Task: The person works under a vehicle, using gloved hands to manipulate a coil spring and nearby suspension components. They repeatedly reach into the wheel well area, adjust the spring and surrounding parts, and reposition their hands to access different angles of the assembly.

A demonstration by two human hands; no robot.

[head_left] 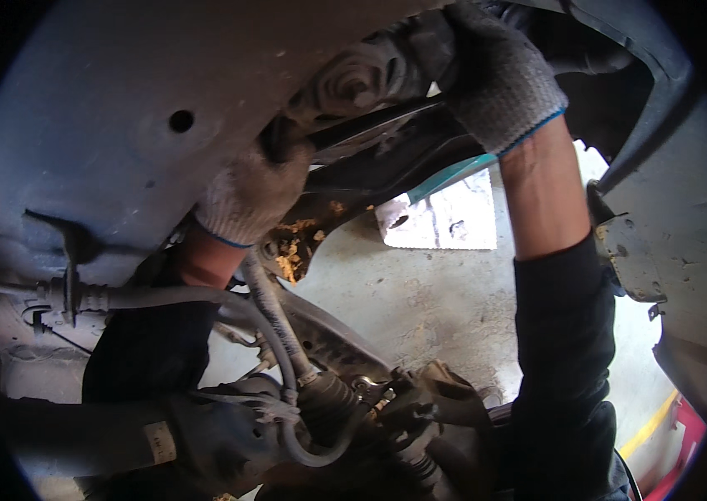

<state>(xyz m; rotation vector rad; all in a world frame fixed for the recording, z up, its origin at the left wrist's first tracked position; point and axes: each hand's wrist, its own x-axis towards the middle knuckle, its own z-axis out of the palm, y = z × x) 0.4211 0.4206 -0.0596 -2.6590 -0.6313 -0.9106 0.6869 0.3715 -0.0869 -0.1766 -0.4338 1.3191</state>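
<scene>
Both hands wear grey knit gloves with blue cuffs and reach up into a vehicle's wheel arch. At the centre left, my left hand point(255, 190) is closed around the near end of a long dark bar point(378, 121). Farther right and higher, my right hand point(508, 83) bends over among shadowed parts at the bar's other end. Its fingers look curled, but shadow hides what they grip. Just above the bar, between the hands, sits a round dirty mount with a bolt point(357, 90).
A shaft with a ribbed boot point(324, 397), a bent hose point(257, 313) and a thick dark tube point(90, 438) lie below my left arm. A grey body panel point(136, 100) covers the upper left. A torn liner edge point(629, 259) hangs right. Beneath is the stained floor point(420, 309).
</scene>
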